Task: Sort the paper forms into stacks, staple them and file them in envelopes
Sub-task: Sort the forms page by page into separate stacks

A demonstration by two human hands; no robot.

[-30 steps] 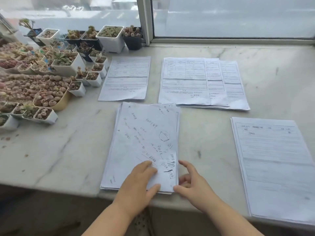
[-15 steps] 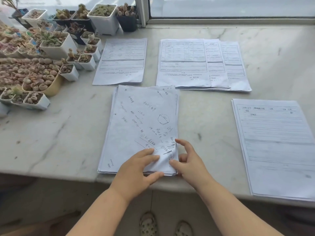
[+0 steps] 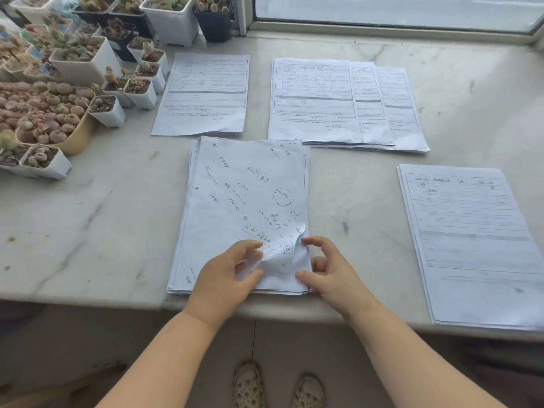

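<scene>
Your two hands sit at the near end of the middle stack of papers (image 3: 241,213), the one with handwriting scrawled across its top sheet. That stack lies on the marble ledge (image 3: 88,225), its near edge close to the ledge's front lip and directly ahead of you.

Your left hand (image 3: 226,278) rests on the lower part of the stack, fingers curled, and its fingertips and thumb pinch the top sheet (image 3: 276,257) so that the paper bunches up into a crumpled ridge near the right corner. Your right hand (image 3: 329,272) is at the stack's near right corner, thumb touching the edge of the pile and fingers bent loosely in the air just beside the lifted fold; they are not closed round anything. The hands are near each other, with only the raised bit of paper between them.

Three other piles lie farther out. A single printed form (image 3: 206,92) lies beyond the stack to the left. A fanned pile of printed forms (image 3: 338,104) lies beyond it to the right, its near edge just past the handwritten stack's far right corner. A further pile of forms (image 3: 471,242) lies well to the right of your right hand, reaching the front lip of the ledge.

Small pots of succulents (image 3: 67,83) crowd the far left corner by the window frame (image 3: 382,28). Below the ledge, your two slippered feet (image 3: 276,387) show on the floor.
</scene>
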